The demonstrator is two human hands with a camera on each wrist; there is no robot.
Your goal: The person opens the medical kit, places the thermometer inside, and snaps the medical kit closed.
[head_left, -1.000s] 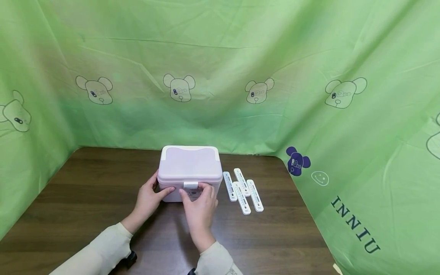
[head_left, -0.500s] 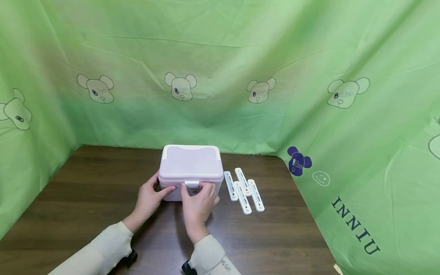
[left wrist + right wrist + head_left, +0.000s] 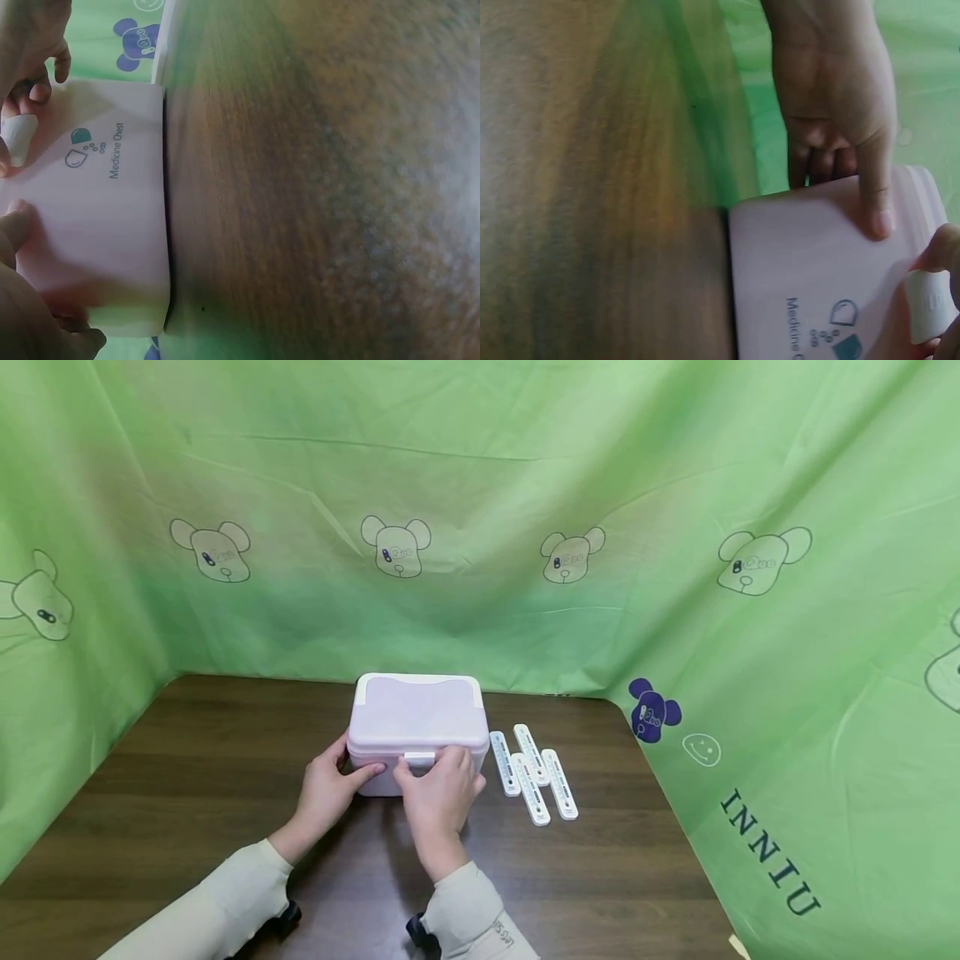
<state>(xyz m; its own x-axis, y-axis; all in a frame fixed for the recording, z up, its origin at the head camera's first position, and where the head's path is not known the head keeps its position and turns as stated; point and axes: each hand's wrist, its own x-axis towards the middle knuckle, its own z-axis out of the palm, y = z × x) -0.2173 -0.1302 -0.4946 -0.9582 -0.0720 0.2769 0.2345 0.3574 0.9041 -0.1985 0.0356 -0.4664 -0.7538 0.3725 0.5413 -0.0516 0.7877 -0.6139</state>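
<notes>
A pale lilac-pink medicine chest (image 3: pixel 417 714) stands on the table, its lid down. My left hand (image 3: pixel 324 789) grips its left end, thumb (image 3: pixel 881 217) on the front wall and fingers round the side. At the middle of the front, my right hand (image 3: pixel 442 793) pinches the white latch (image 3: pixel 420 759), thumb at its left edge and fingertips at its right. In the left wrist view the latch (image 3: pixel 19 139) tips outward from the front wall, above the printed "Medicine Chest" lettering (image 3: pixel 116 150). The right hand covers part of the front in the head view.
Several slim white thermometers (image 3: pixel 530 789) lie side by side on the dark wooden table (image 3: pixel 600 877), just right of the chest. A green printed cloth (image 3: pixel 480 627) hangs along the table's back and sides.
The latch has tilted outward and up under my right hand, whose fingers have risen slightly. My left hand keeps its grip on the chest's left end. The lid has stayed down.
</notes>
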